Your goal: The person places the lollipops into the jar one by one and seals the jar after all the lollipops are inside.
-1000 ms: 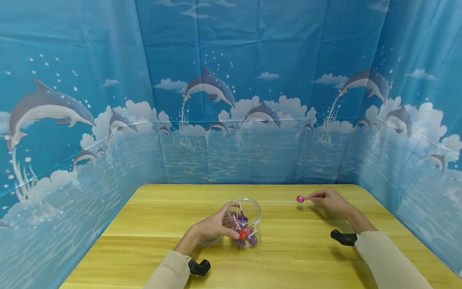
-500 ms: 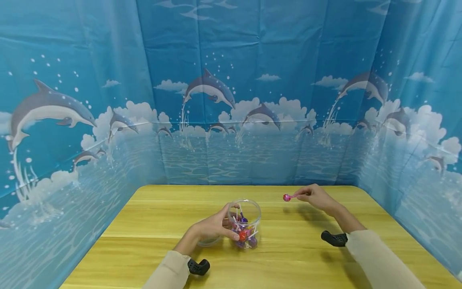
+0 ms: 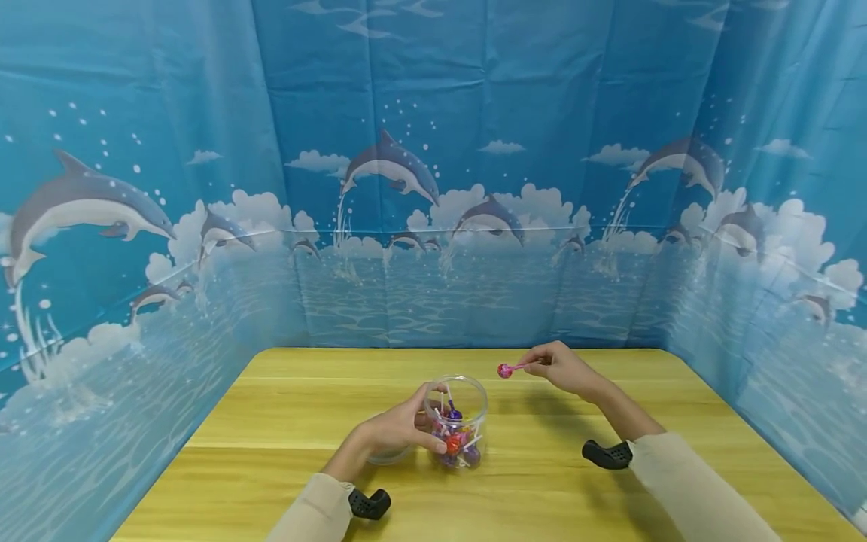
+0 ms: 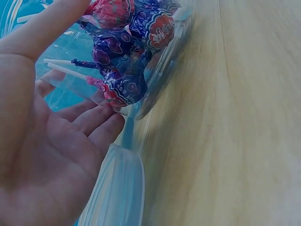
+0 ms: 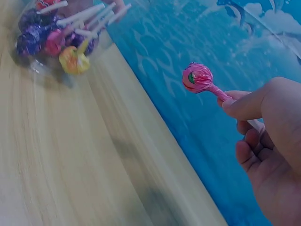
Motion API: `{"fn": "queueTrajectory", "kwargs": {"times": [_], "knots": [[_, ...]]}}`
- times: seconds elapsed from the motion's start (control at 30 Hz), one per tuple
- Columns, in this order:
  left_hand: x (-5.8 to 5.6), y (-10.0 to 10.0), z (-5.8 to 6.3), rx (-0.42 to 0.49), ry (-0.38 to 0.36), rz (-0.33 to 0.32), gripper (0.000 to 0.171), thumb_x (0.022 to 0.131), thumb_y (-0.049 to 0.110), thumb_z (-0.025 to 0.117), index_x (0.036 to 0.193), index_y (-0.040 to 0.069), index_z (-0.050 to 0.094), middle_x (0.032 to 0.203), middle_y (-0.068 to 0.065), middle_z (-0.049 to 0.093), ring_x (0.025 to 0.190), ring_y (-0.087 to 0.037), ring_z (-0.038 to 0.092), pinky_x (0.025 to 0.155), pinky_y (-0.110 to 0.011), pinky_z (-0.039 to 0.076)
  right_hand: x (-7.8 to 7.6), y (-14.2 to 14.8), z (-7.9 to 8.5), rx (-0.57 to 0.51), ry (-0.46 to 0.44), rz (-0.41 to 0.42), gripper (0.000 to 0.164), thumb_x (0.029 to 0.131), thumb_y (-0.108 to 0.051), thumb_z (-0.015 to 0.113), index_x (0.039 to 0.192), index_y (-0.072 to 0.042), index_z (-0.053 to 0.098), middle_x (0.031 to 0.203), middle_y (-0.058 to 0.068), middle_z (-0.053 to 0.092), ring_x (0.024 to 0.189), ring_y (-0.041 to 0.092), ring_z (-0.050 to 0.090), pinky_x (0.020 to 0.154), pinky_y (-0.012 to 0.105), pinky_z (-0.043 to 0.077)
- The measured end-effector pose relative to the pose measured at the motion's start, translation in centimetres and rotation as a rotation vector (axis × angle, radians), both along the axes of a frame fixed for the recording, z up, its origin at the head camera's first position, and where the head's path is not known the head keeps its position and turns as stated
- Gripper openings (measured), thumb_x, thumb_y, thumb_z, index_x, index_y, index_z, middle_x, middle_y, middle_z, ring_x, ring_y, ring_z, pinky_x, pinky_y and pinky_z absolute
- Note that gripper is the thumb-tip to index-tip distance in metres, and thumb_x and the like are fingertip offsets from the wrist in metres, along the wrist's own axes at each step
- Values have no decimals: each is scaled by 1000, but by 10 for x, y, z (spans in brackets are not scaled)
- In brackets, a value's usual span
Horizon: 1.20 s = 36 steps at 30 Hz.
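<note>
A clear plastic jar (image 3: pixel 476 406) with several wrapped lollipops inside stands on the table. My left hand (image 3: pixel 400 429) grips it from the left, thumb at the front and fingers round the back. Purple, red and pink lollipops (image 4: pixel 117 52) show through the wall in the left wrist view; a yellow one (image 5: pixel 75 60) appears in the right wrist view. Above the table, right of the jar, my right hand (image 3: pixel 565 370) pinches the stick of a pink lollipop (image 5: pixel 197 77) between thumb and forefinger. Its round head points left, toward the jar's open mouth.
A clear round lid (image 3: pixel 390 455) lies on the table left of the jar, partly hidden behind my left hand. The yellow wooden table (image 3: pixel 325 384) ends at a blue dolphin-print curtain (image 3: pixel 433 301) along its back and sides.
My right hand has moved left with the pink lollipop, bringing it nearer the jar. The left hand and jar have stayed in place.
</note>
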<state>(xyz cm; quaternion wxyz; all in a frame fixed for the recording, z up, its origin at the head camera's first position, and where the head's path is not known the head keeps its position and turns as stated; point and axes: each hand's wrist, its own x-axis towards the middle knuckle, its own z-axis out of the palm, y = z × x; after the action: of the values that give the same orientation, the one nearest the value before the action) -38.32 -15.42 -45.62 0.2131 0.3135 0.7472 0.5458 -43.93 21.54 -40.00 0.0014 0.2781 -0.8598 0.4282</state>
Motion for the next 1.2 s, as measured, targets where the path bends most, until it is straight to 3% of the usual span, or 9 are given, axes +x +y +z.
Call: {"fn": "queueTrajectory", "kwargs": {"times": [0.4, 0.73, 1.03, 1.2], "knots": [[0, 0, 1, -18, 11, 7, 87, 90, 24, 84, 155, 33, 27, 143, -6, 46, 128, -21, 56, 101, -38, 49, 8, -19, 9, -28, 20, 52, 17, 104, -8, 63, 111, -1, 76, 98, 8, 69, 72, 18, 54, 71, 34, 51], [1, -1, 4, -10, -9, -5, 86, 91, 24, 83, 156, 33, 26, 143, -8, 46, 125, -22, 58, 99, -38, 51, 19, -41, 16, -75, 57, 138, 17, 105, -7, 62, 111, -4, 77, 95, 7, 67, 62, 13, 39, 60, 30, 39], [-2, 0, 3, -25, -1, 4, 87, 91, 26, 83, 157, 33, 25, 142, -7, 46, 125, -21, 58, 100, -39, 50, 28, -59, 22, -63, 108, 196, 16, 104, -5, 62, 109, -2, 78, 97, 10, 67, 61, 13, 39, 58, 28, 38], [-2, 0, 2, -6, -8, -12, 87, 92, 24, 82, 157, 29, 24, 145, -9, 46, 126, -22, 57, 101, -39, 49, 29, -69, 20, 5, 173, 236, 16, 103, -5, 63, 106, -7, 79, 103, 5, 72, 72, 16, 52, 64, 30, 45]]}}
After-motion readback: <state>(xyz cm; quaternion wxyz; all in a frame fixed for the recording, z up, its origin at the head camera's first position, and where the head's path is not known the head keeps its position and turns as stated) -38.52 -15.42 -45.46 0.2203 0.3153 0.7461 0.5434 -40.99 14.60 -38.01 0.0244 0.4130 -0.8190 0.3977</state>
